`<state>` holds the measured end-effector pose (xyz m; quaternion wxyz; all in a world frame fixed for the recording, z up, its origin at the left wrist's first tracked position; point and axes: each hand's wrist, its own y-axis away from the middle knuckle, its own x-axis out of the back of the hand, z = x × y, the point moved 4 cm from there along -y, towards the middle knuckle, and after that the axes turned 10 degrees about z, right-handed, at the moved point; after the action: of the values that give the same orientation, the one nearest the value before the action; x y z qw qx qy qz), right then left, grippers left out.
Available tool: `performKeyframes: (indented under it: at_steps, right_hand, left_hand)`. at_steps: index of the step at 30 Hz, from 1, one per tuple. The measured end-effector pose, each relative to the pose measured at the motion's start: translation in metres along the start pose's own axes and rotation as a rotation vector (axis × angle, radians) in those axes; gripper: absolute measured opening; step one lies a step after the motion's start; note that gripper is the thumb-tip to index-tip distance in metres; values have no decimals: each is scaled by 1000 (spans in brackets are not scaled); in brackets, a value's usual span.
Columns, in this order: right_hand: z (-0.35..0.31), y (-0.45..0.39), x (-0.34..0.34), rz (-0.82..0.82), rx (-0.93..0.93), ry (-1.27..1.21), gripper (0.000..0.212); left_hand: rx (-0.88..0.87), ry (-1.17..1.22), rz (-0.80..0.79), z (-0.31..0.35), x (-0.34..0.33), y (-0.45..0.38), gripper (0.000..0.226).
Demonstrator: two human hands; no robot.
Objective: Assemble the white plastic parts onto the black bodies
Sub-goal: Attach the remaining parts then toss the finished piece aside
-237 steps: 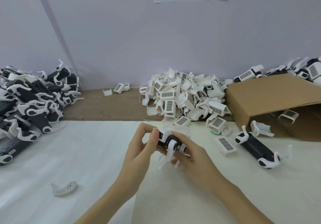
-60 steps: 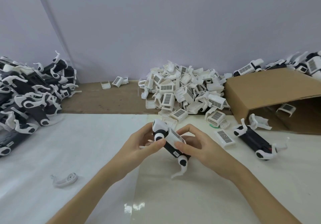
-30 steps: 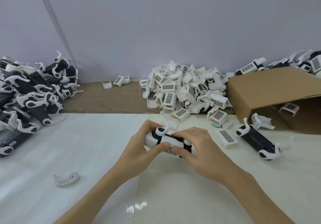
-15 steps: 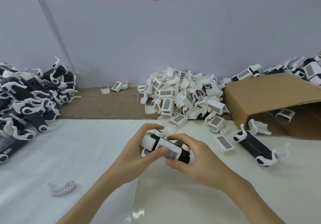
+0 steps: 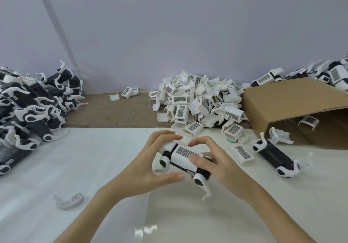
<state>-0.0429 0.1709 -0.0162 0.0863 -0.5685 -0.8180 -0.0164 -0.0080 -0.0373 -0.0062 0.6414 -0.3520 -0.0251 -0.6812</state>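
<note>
Behind both hands' grip on black body (image 5: 185, 158): white parts pile (image 5: 197, 103), cardboard box (image 5: 293, 101).

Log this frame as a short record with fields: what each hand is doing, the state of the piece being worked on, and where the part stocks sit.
left hand: left hand grips one end of the held body
right hand: right hand grips the other end
held body: black body above the table, white grille cover on top
cover stock: pile of white covers at centre rear
left pile: black bodies with white parts
waiting piece: bare black body in front of the cardboard box
stray: white part on the white sheet
</note>
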Motion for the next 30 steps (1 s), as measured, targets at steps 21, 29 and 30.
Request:
performKeyframes:
  at_steps: [21, 29, 30]
  right_hand:
    - [-7, 2, -3, 214, 477, 696, 49]
    - [-2, -2, 9, -52, 148, 223, 18]
    - [-2, -3, 10, -31, 152, 220, 13]
  left_hand:
    - [213, 203, 332, -2, -15, 1, 21]
    - [-167, 54, 132, 2, -6, -1, 47]
    - [-154, 32, 135, 1, -6, -1, 57]
